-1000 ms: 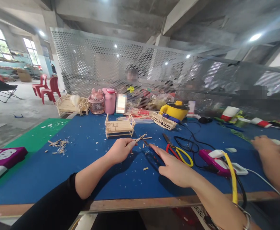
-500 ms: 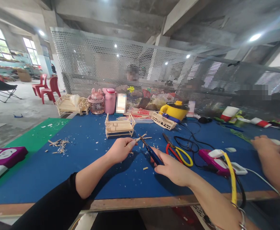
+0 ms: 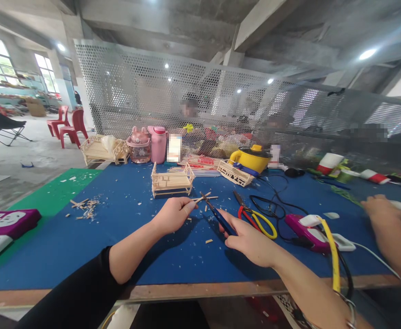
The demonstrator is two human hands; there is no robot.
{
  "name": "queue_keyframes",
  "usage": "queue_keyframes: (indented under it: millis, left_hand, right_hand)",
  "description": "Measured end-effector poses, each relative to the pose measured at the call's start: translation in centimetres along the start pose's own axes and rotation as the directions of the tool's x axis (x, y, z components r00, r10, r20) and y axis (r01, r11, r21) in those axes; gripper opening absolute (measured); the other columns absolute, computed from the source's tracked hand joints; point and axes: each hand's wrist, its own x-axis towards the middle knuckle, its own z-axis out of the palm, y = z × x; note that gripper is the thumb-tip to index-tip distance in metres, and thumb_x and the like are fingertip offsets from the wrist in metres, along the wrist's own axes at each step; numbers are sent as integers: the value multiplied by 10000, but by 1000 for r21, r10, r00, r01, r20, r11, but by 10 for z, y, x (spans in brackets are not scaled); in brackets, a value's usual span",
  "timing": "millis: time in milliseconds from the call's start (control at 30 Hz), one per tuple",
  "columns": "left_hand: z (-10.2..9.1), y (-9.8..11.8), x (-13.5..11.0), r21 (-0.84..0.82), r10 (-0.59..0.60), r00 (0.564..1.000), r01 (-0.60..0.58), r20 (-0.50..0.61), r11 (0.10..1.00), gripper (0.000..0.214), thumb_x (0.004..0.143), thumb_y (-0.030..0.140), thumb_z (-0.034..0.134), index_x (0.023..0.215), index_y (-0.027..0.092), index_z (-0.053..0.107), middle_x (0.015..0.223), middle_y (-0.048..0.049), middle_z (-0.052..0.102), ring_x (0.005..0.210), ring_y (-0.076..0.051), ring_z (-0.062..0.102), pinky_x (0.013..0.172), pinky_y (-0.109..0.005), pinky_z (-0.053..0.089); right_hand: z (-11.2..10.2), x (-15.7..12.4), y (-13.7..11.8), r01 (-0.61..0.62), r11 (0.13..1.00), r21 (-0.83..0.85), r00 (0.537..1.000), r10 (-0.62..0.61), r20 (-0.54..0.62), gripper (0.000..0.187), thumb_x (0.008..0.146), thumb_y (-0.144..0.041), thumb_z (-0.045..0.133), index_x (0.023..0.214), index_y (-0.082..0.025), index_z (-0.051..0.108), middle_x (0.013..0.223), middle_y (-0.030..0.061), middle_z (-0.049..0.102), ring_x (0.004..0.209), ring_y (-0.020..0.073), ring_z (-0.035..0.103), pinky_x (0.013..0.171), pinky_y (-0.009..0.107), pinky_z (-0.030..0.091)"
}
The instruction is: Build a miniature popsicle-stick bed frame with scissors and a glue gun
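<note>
My left hand [image 3: 175, 214] is closed in a pinch on a thin wooden stick [image 3: 204, 197] that sticks out to the right of its fingertips. My right hand [image 3: 251, 240] is wrapped round the blue handles of a pair of pliers [image 3: 223, 220]. The dark jaws of the pliers point up and left and meet the stick; whether they are fully closed on it I cannot tell. Just behind the left hand stands a small bed-like model made of sticks [image 3: 172, 183]. Beside the right hand lies a tool with a red and a yellow handle [image 3: 258, 219].
Stick scraps [image 3: 85, 208] lie at left on the blue mat [image 3: 118, 269]. Along the back stand another stick model [image 3: 104, 151], a pink bottle [image 3: 158, 145] and a yellow pot [image 3: 251, 161]. A purple power strip [image 3: 299, 230] with cables is at right, near another person's hand [image 3: 382, 205].
Almost nothing differs. The whole view has shifted very slightly, and both hands keep their hold on the stick and the pliers.
</note>
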Motion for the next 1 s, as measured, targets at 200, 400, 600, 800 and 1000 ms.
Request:
queue_keyframes:
  millis: [200,400,600,800,1000]
  left_hand:
    - [-4,2,-2,66,116,993,-113,-36,991,384,875,417,374,801,162,651,599,19,521,581,-118,430,577,-235,336]
    - [-8,9,-4,74,245,968,-241,-57,968,380,891,385,366,674,154,576,593,26,495,585,-103,421,577,-226,315]
    - [-5,14,-3,-181,213,968,-235,-135,955,369,869,419,407,681,144,563,590,31,453,581,-92,394,572,-216,313]
    - [8,19,0,-721,-41,996,-25,-74,692,362,755,504,515,640,162,504,428,76,345,382,-47,231,399,-193,162]
    - [12,21,3,-642,-126,934,-128,-335,756,365,757,493,517,600,165,487,491,43,452,417,-60,377,413,-183,272]
  right_hand:
    - [7,-1,3,100,990,99,995,-101,-1,443,627,-117,470,1047,-205,578,796,3,562,753,165,475,709,294,410]
    - [14,2,24,-12,793,609,975,-125,182,565,540,-152,501,1101,-216,528,819,9,520,676,139,492,590,272,405]
    - [17,2,18,-109,488,866,876,-365,316,652,576,-207,485,1228,-216,489,869,30,491,676,130,522,586,293,438]
    - [35,6,-3,-41,353,935,865,-455,210,602,592,-207,479,1193,-208,515,866,34,498,686,128,509,586,276,423]
    - [64,21,-16,199,552,809,971,-221,-88,419,563,-127,525,970,-224,553,819,10,506,703,142,484,593,275,393]
